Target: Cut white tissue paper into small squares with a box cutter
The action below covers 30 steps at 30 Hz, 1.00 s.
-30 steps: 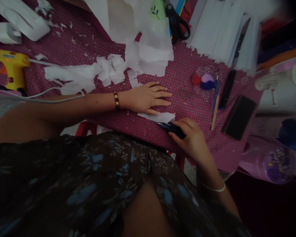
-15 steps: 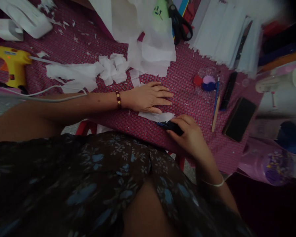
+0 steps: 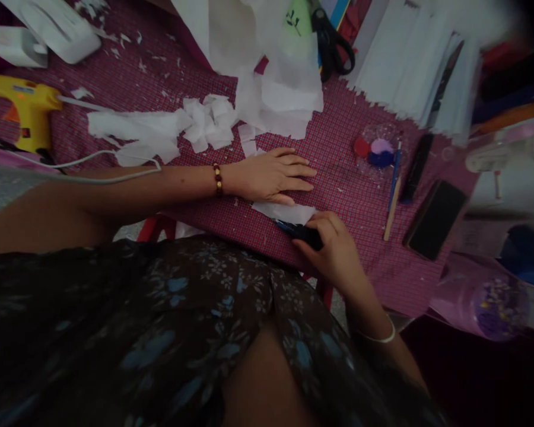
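My left hand (image 3: 278, 177) lies flat on the red checked cloth (image 3: 338, 130), its fingers spread. Its thumb side rests at the upper edge of a small strip of white paper (image 3: 285, 212). In my right hand (image 3: 337, 249) is a small black-and-blue hand tool (image 3: 309, 233), gripped between thumb and fingers. The tool's narrow bluish end points left along the paper's lower edge; I cannot make out its exact kind. Just above my left hand lie crumpled white paper pieces (image 3: 209, 121) and a larger white sheet (image 3: 285, 107).
A yellow glue gun (image 3: 35, 112) with a cord lies at the left. Black scissors (image 3: 331, 44) rest at the top. To the right are a phone (image 3: 435, 219), a blue pen (image 3: 394, 178), a wooden stick (image 3: 392, 210), a black marker (image 3: 417, 167) and a jar (image 3: 501, 308).
My right hand has slid slightly left with the tool along the paper's lower edge. The left hand stays flat in place, while the whole view has shifted a little.
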### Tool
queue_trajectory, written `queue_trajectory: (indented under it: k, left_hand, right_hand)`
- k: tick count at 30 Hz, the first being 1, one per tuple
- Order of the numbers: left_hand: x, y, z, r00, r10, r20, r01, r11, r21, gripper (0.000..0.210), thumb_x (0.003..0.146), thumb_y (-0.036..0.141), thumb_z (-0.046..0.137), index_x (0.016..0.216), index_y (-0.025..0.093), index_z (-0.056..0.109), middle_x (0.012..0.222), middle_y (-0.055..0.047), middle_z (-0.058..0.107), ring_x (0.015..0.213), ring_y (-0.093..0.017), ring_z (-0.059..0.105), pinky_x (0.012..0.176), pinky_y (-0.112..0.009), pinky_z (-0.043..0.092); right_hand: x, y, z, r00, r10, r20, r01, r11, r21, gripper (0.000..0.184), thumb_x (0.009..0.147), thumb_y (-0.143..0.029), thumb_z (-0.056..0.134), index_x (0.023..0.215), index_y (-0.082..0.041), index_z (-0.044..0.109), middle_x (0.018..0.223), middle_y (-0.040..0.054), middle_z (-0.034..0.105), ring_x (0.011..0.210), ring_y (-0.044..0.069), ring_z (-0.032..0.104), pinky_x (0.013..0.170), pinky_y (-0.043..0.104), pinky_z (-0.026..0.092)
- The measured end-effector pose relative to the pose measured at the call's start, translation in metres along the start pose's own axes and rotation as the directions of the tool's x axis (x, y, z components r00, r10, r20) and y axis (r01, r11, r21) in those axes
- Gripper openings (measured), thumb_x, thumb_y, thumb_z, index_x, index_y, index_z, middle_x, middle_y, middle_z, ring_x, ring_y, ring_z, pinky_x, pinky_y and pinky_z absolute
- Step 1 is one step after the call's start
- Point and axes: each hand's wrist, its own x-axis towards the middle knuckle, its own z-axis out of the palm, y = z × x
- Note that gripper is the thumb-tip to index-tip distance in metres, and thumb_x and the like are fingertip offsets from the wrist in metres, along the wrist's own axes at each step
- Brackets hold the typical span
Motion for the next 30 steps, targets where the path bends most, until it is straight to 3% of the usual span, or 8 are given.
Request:
queue_trajectory:
  k: [6,13,18,24,26,28,30]
  left_hand:
    - [0.001,0.002,-0.003,0.999,-0.028,0.017,0.029,0.998,-0.047,0.049,0.098,0.050,0.052,0.144,0.033,0.057,0.160,-0.002,0.047,0.151,-0.027,0.037,0.126,-0.049,0.016]
    - [0.000,0.001,0.000,0.999,-0.019,-0.044,0.015,0.995,-0.096,0.048,0.097,0.051,0.054,0.141,0.032,0.060,0.159,-0.002,0.049,0.148,-0.028,0.041,0.126,-0.048,0.018]
    - [0.000,-0.001,0.002,1.000,-0.004,-0.028,0.002,0.998,-0.065,0.050,0.099,0.051,0.051,0.144,0.031,0.057,0.160,-0.003,0.047,0.150,-0.028,0.039,0.126,-0.048,0.015]
    - [0.001,0.000,0.006,0.999,-0.005,-0.047,0.002,0.997,-0.072,0.048,0.096,0.047,0.057,0.142,0.031,0.060,0.159,-0.004,0.049,0.149,-0.029,0.040,0.126,-0.050,0.017]
    - [0.000,0.000,0.004,0.997,-0.023,-0.076,0.014,0.993,-0.114,0.047,0.095,0.046,0.059,0.139,0.031,0.061,0.156,-0.004,0.053,0.146,-0.029,0.044,0.125,-0.050,0.020]
    - [-0.001,-0.001,0.000,0.991,-0.050,-0.128,0.027,0.983,-0.179,0.045,0.096,0.046,0.058,0.136,0.028,0.063,0.150,-0.006,0.058,0.141,-0.028,0.050,0.123,-0.047,0.027]
    - [-0.005,0.001,-0.004,0.966,-0.137,-0.221,0.081,0.965,-0.248,0.041,0.099,0.043,0.051,0.132,0.022,0.065,0.139,-0.010,0.065,0.132,-0.025,0.057,0.116,-0.043,0.037]
  right_hand:
    - [-0.019,-0.003,0.001,0.999,0.041,-0.023,-0.042,0.999,-0.002,0.022,0.091,-0.027,0.071,0.108,-0.022,0.059,0.109,0.0115,0.062,0.102,0.028,0.064,0.087,0.047,0.057]
    - [-0.007,-0.001,0.002,0.998,0.033,-0.049,-0.032,0.999,0.008,0.023,0.089,-0.025,0.072,0.107,-0.023,0.058,0.108,0.0099,0.062,0.102,0.027,0.063,0.088,0.047,0.056]
    - [-0.001,-0.001,0.003,1.000,0.016,-0.023,-0.016,1.000,0.008,0.024,0.088,-0.025,0.073,0.106,-0.022,0.059,0.108,0.0111,0.062,0.102,0.028,0.063,0.088,0.047,0.056]
    - [-0.020,-0.001,-0.007,0.996,-0.050,0.072,0.040,0.990,0.136,0.024,0.088,-0.025,0.074,0.109,-0.024,0.061,0.108,0.0081,0.064,0.102,0.025,0.064,0.087,0.044,0.056]
    - [-0.030,0.004,-0.011,1.000,-0.004,0.011,0.002,0.980,0.198,0.025,0.086,-0.027,0.076,0.107,-0.025,0.063,0.106,0.0062,0.065,0.099,0.024,0.064,0.085,0.042,0.055]
    - [-0.040,0.011,-0.013,0.987,0.098,-0.130,-0.059,0.960,0.274,0.024,0.083,-0.029,0.079,0.103,-0.025,0.065,0.102,0.0045,0.065,0.096,0.023,0.064,0.083,0.041,0.054]
    - [-0.048,0.019,-0.011,0.924,0.236,-0.302,-0.118,0.925,0.362,0.023,0.081,-0.030,0.080,0.099,-0.025,0.066,0.101,0.0035,0.064,0.096,0.022,0.063,0.083,0.040,0.053]
